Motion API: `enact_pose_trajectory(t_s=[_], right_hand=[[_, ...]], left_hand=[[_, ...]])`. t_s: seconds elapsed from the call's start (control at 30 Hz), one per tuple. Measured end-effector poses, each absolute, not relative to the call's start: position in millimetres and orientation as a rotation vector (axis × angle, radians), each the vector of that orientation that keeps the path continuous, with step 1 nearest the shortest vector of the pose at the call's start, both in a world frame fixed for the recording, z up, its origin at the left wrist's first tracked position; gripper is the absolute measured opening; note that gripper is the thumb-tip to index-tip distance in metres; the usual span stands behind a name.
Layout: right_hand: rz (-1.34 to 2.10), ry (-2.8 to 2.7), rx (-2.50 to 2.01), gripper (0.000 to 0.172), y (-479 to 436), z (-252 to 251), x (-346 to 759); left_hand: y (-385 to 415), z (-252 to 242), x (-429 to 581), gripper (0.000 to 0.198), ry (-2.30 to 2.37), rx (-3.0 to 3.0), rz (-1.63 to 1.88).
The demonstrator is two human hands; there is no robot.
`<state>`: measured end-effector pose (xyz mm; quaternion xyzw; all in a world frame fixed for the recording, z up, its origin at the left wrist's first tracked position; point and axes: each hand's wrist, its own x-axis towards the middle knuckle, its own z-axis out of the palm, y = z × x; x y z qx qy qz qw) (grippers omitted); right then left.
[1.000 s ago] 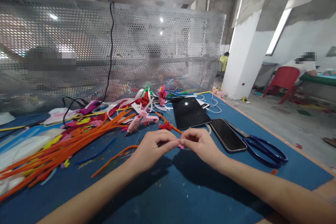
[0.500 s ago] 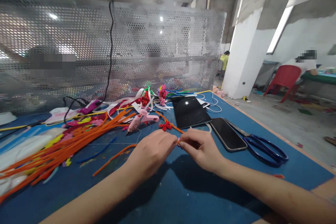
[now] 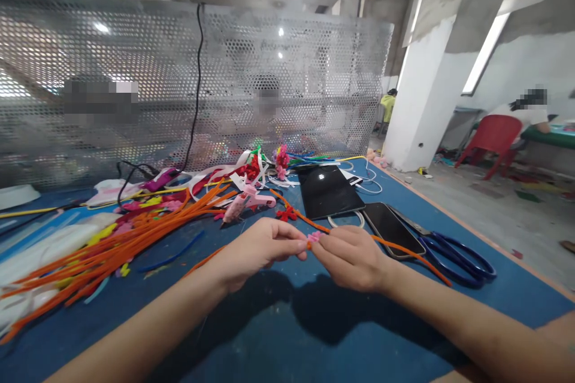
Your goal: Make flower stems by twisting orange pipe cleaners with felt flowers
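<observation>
Above the middle of the blue table, my left hand and my right hand meet almost fingertip to fingertip. Between them is a small pink fuzzy flower-like piece, with a bit of orange at its lower side. My right fingers close round the pink piece. An orange pipe cleaner reaches out from behind my right hand and passes over the phone. The thumb and finger of my left hand pinch at the orange bit; the exact grip is partly hidden. A red pipe-cleaner flower lies just beyond my hands.
A pink glue gun and a bundle of orange pipe cleaners lie to the left. A black tablet, a phone and blue-handled scissors are at the right. Behind stands a perforated metal screen.
My left hand has turned so its thumb shows, and my right fingers have folded over the pink piece. An orange pipe cleaner now sticks out to the right, across the phone. The view has shifted slightly.
</observation>
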<state>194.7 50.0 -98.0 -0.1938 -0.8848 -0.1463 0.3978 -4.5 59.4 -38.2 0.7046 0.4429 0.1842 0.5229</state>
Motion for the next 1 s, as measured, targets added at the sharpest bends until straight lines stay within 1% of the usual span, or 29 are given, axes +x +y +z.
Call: enact_pose_trajectory(t_s=[0.2,0.3,0.4,0.47,0.57,0.63,0.7,0.83,1.0], right_hand=[[-0.247,-2.156,-0.643,0.024,47.7,-98.0,191.1],[-0.062,-2.073,-0.671,0.021,45.0,-92.4,187.9],[0.186,-1.975,-0.752,0.018,42.8,-85.2,183.6],[0.341,-1.912,-0.849,0.017,42.8,-83.1,180.6],[0.516,-1.852,-0.949,0.016,45.0,-85.4,177.7],[0.526,-1.849,-0.950,0.016,46.5,-88.2,177.6],[0.465,-1.882,-0.895,0.015,46.9,-89.8,178.7],[0.416,-1.916,-0.824,0.016,45.0,-88.7,180.7],[0.612,-1.802,-0.952,0.014,45.0,-87.2,178.2]], left_hand=[[57.0,-39.1,2.0,0.022,1.021,1.593,0.521],[56.4,-40.7,5.9,0.018,0.973,1.626,0.590],[57.8,-46.7,5.8,0.014,0.908,1.827,0.726],[60.2,-52.5,3.0,0.015,0.889,2.043,0.799],[63.4,-59.4,-1.5,0.019,0.922,2.311,0.796],[63.6,-60.4,-2.2,0.021,0.981,2.334,0.771],[61.8,-58.3,-1.0,0.022,1.023,2.286,0.747],[56.2,-50.8,1.9,0.021,1.017,2.266,0.705],[53.8,-50.9,1.0,0.018,1.063,2.359,0.765]])
